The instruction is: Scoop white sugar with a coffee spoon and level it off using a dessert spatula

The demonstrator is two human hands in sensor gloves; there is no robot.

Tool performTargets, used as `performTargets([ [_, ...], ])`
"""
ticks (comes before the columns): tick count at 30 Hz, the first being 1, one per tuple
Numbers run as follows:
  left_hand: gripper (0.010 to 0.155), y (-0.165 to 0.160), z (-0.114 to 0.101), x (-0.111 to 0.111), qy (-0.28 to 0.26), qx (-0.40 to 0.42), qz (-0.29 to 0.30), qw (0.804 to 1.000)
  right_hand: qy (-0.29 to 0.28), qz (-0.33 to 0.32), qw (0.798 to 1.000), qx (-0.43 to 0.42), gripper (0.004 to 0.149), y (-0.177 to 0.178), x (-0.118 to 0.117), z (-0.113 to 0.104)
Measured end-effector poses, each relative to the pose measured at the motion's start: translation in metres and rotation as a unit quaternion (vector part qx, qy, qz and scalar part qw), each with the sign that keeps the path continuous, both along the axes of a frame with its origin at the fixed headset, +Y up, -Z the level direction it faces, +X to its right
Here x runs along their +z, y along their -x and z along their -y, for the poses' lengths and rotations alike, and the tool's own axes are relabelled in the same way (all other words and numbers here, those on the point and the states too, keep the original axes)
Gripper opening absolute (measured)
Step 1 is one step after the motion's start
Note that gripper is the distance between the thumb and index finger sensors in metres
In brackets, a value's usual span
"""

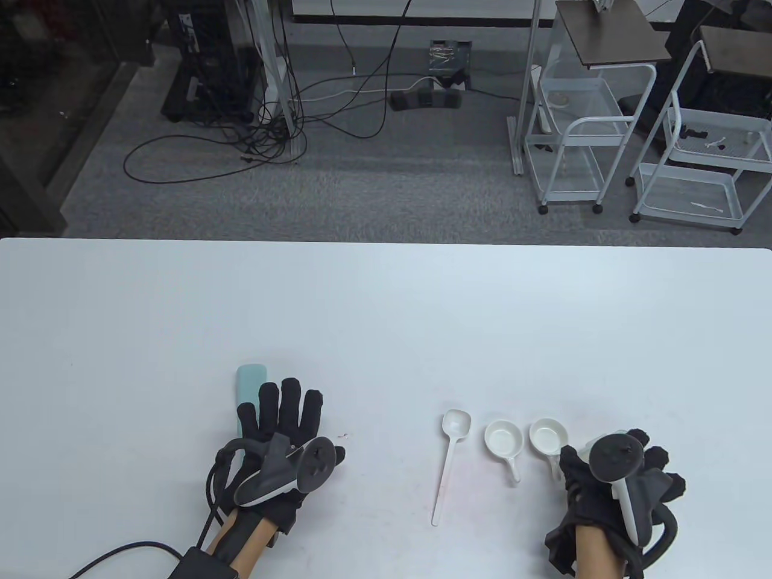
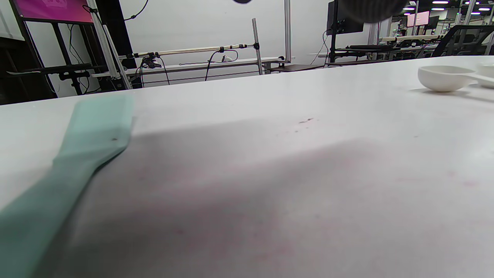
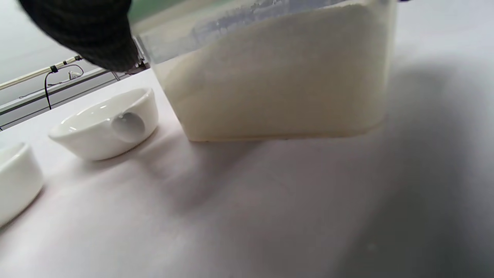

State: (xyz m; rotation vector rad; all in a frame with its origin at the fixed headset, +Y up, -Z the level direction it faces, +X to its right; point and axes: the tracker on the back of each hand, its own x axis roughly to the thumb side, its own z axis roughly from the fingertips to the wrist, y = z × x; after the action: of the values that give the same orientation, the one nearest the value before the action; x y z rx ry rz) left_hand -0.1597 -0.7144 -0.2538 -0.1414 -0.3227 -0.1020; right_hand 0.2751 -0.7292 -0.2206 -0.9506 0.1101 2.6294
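Observation:
A pale green dessert spatula (image 1: 249, 384) (image 2: 77, 154) lies flat on the white table (image 1: 386, 313). My left hand (image 1: 288, 422) lies over its handle with straight, spread fingers. The white coffee spoon (image 1: 449, 464) lies untouched at the middle front. In the right wrist view a clear container of white sugar (image 3: 278, 77) stands on the table. My right hand (image 1: 621, 467) covers it from above, a gloved finger (image 3: 85, 31) curling down at its left corner. In the table view the hand hides the container.
Two small white handled cups (image 1: 503, 437) (image 1: 547, 435) stand between the spoon and my right hand; both appear in the right wrist view (image 3: 108, 123) (image 3: 15, 177). One cup (image 2: 444, 77) shows far right in the left wrist view. Carts stand beyond the table's far edge.

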Motion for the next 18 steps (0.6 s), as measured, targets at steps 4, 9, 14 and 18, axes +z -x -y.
performTargets([
  [4,0.097,0.0,0.0,0.0,0.003,0.0,-0.001,1.0,-0.021,-0.003,1.0,0.019,0.107,-0.001,0.0,-0.001],
  [9,0.097,0.001,0.0,-0.001,0.002,0.002,-0.001,1.0,-0.038,-0.003,0.999,0.03,0.108,-0.003,0.0,-0.002],
  [14,0.097,0.001,0.0,-0.002,0.002,0.002,-0.001,1.0,-0.071,-0.026,0.997,0.032,0.109,0.009,0.0,-0.029],
  [18,0.097,0.003,-0.003,-0.002,-0.003,0.006,-0.008,1.0,-0.125,-0.101,0.986,0.049,0.109,0.049,0.001,-0.062],
])
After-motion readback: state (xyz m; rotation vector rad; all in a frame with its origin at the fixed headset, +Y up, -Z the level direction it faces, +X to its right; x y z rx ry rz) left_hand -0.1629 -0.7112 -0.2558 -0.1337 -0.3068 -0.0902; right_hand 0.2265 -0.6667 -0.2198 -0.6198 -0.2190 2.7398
